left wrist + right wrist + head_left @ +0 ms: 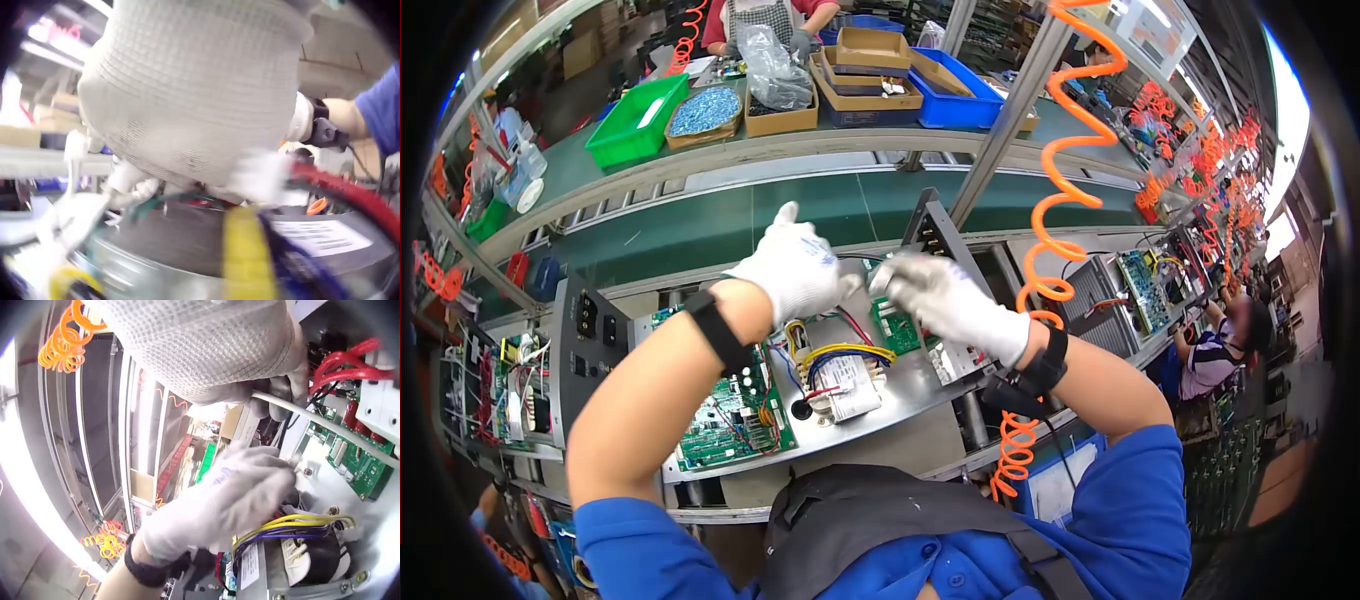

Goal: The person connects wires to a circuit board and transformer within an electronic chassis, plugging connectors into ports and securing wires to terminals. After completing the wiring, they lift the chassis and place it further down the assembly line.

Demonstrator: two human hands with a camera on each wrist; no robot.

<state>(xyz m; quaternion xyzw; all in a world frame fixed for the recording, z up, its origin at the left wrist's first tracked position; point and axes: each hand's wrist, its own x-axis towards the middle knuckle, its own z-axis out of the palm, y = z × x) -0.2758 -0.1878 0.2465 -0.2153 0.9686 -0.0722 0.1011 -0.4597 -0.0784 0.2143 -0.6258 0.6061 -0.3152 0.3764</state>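
Note:
My left hand, in a white knit glove, is over the middle of an open metal chassis. In the right wrist view its bent fingers reach down beside a bundle of yellow and blue wires; I cannot tell whether they pinch anything. My right hand, gloved too, is just to the right with its fingers curled. A pale grey cable runs out from between those fingers. Below the hands are a labelled metal-cased part and a small green circuit board.
A large green circuit board fills the chassis's left side. More chassis stand left and right. An orange coiled hose hangs at right. Beyond the green conveyor belt are a green bin, cardboard boxes and another person.

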